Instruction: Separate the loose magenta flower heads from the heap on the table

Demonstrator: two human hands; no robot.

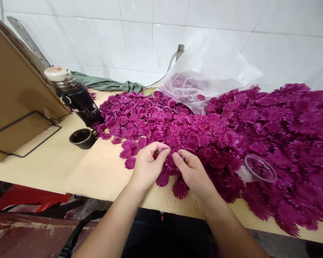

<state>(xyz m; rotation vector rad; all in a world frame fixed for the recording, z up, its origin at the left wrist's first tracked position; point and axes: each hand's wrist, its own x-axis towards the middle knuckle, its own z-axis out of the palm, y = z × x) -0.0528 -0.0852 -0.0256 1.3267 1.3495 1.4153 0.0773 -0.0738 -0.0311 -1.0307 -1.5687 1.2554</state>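
Note:
My left hand (150,161) and my right hand (192,168) meet at the front of a big heap of purple artificial flower heads (174,125). Thumb and forefinger of each hand are pinched together on one purple flower head (170,161), which lies between them above the table edge. Its outline merges with the flowers behind, so its exact shape is hard to make out. Loose flower heads (180,188) lie on the table just under my hands.
A black flask (79,102) with a pale lid stands at the left, near a dark cup (82,138). Further left are a cardboard box (18,82) and a wire frame (40,143). A clear plastic bag (212,68) leans against the tiled wall; a clear plastic cup (260,170) rests in the flowers.

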